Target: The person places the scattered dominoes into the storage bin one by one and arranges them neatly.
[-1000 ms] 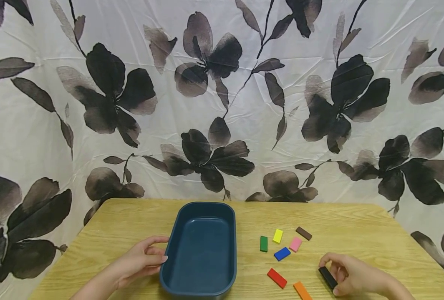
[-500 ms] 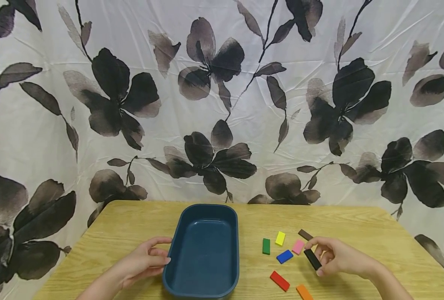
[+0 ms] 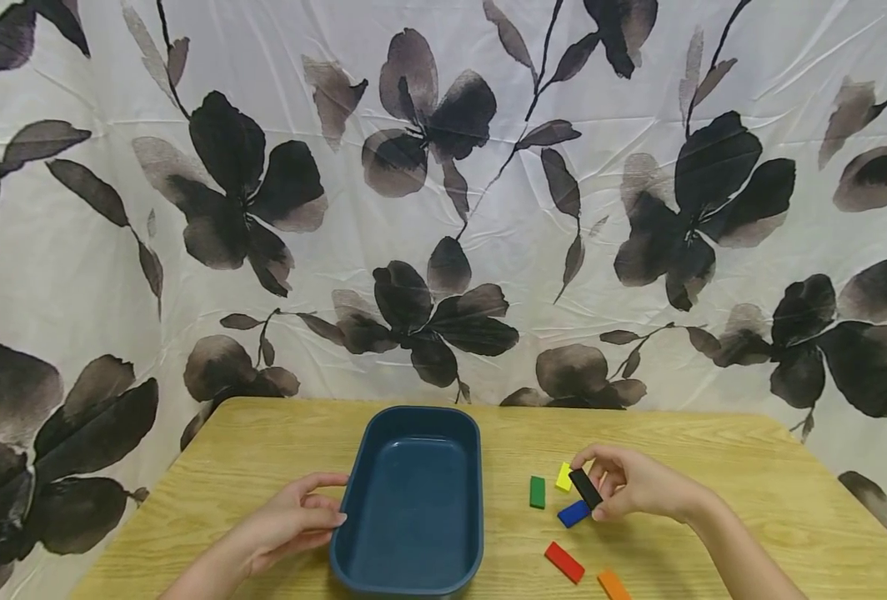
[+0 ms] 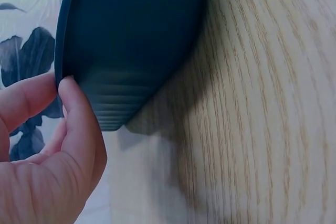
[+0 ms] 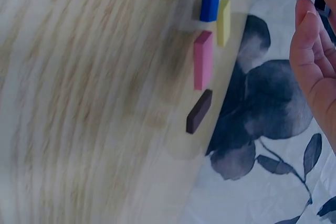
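My right hand pinches a black rectangular block between thumb and fingertips, tilted, above the small coloured blocks on the table. In the head view it overlaps the blue block and part of the yellow block. The pink block and brown block are hidden by the hand there but show in the right wrist view. My left hand touches the left rim of a dark blue rectangular tub, with index finger and thumb spread along the outside. Nothing lies inside the tub.
A green block lies between the tub and the yellow one. Closer to me are a red block and an orange block, the latter cut by the frame. Behind the wooden table hangs a floral cloth.
My right hand has lifted the black block off the table and carried it leftward and away from me, over the other blocks. My left hand stays at the tub's rim.
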A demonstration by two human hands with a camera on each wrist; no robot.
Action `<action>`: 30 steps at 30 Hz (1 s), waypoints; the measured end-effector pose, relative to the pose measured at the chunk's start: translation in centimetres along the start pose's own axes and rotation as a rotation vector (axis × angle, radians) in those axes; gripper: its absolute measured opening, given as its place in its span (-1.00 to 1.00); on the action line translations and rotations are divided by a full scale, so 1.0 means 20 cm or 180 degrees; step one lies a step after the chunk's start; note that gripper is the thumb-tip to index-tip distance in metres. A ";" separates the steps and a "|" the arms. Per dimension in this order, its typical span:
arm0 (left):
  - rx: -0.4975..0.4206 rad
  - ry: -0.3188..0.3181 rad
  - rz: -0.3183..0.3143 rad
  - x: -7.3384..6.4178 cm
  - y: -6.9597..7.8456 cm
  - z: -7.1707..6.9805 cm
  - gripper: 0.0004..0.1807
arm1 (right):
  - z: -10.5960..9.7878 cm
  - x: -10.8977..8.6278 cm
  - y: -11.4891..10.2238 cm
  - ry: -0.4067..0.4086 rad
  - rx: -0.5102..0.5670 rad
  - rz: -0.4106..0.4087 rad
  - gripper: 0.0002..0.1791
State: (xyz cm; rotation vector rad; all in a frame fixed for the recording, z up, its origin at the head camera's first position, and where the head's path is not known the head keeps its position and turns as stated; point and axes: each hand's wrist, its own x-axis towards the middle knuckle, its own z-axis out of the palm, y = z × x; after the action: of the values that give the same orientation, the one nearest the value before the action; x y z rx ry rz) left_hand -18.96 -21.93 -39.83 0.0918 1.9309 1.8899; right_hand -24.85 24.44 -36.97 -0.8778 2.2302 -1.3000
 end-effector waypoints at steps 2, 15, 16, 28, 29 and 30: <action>-0.0009 0.0011 0.0016 0.01 0.00 0.00 -0.31 | 0.00 0.02 -0.02 0.0017 -0.0048 -0.0017 -0.42; -0.0422 -0.0066 -0.0216 0.00 -0.03 0.00 -0.35 | 0.08 0.20 -0.08 0.0224 -0.0189 0.0089 -0.43; -0.0436 -0.0073 -0.0218 0.00 -0.03 0.00 -0.35 | 0.09 0.22 -0.09 0.0237 -0.0177 0.0073 -0.43; -0.0603 -0.0038 -0.0259 0.01 -0.01 0.01 -0.38 | 0.12 0.39 -0.16 0.0229 -0.0036 -0.0044 -0.42; -0.0610 -0.0058 -0.0231 0.02 -0.01 0.00 -0.38 | 0.13 0.41 -0.17 0.0223 -0.0025 -0.0042 -0.42; -0.0618 -0.0076 -0.0203 0.02 0.00 0.00 -0.36 | 0.13 0.42 -0.17 0.0215 -0.0031 -0.0040 -0.43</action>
State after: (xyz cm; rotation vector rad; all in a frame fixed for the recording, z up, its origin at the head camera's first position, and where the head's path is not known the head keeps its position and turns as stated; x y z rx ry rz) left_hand -19.29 -21.71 -40.03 -0.0057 1.7044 2.0127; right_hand -28.23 15.72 -35.47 -0.8649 2.2880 -1.3444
